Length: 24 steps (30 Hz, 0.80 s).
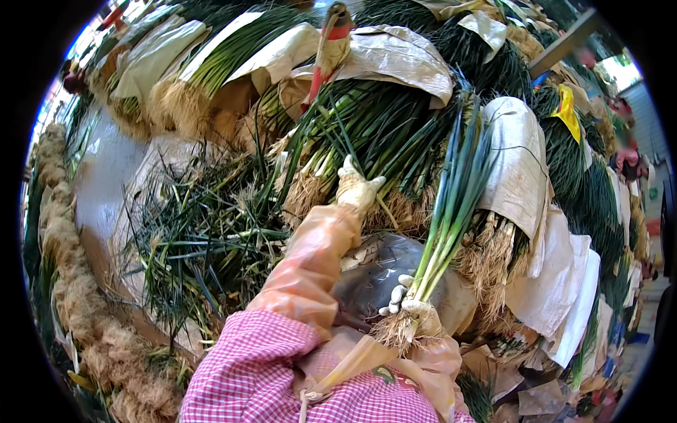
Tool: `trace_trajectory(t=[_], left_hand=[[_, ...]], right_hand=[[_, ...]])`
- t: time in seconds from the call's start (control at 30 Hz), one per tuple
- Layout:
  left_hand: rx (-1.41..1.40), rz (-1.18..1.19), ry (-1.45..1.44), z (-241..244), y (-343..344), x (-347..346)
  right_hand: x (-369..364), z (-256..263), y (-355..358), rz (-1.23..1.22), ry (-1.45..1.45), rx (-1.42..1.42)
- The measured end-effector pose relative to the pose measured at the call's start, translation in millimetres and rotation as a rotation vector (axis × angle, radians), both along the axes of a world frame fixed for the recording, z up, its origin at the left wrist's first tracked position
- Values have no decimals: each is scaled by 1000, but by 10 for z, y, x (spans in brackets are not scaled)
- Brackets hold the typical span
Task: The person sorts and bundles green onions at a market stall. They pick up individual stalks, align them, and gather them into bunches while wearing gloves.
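My right hand (418, 312), in a whitish glove, grips a bunch of long green onions (444, 227) just above their roots. The leaves point up and away from me, and the roots hang over the glove. My left hand (359, 185), also gloved, reaches forward over the near edge of a heap of green onions (381, 127). Its thumb and a forefinger stand apart, with nothing visible between them; the other fingers are hidden. Brown roots (307, 198) of the heaped onions lie around that wrist.
Trimmed leaves and scraps (211, 243) lie at the left, beside a wet surface (111, 169). A sack-wrapped onion bundle (513, 158) lies on the right. Behind the heap stands a wrapped post (332, 50) with red bands. A dark plastic sheet (381, 275) lies between my arms.
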<state>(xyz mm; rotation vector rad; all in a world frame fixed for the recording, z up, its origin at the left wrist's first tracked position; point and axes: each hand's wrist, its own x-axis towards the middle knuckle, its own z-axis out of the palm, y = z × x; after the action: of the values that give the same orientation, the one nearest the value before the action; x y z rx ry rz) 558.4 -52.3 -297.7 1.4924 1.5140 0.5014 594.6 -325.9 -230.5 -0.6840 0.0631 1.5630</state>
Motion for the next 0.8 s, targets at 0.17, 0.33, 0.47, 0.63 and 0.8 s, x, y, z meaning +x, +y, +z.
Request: trace_trajectory(t=[0.17,0.33,0.47,0.63,0.8], left_hand=[[153,14,-597,-122,362,-297],[1087,428,509,514,529,-1348],[660,142,158,784,255,-838],[164,-637,-410,286,-98,655],[118,-434,-440,352,538,515]], right_hand=[[92,19,-172,11,67,153],[145,-178,-245,39,135,188],[86,-117,-131,81,116,184],[-4,53,-180,118,1,120],[80,-68,-629,126,-74,95]])
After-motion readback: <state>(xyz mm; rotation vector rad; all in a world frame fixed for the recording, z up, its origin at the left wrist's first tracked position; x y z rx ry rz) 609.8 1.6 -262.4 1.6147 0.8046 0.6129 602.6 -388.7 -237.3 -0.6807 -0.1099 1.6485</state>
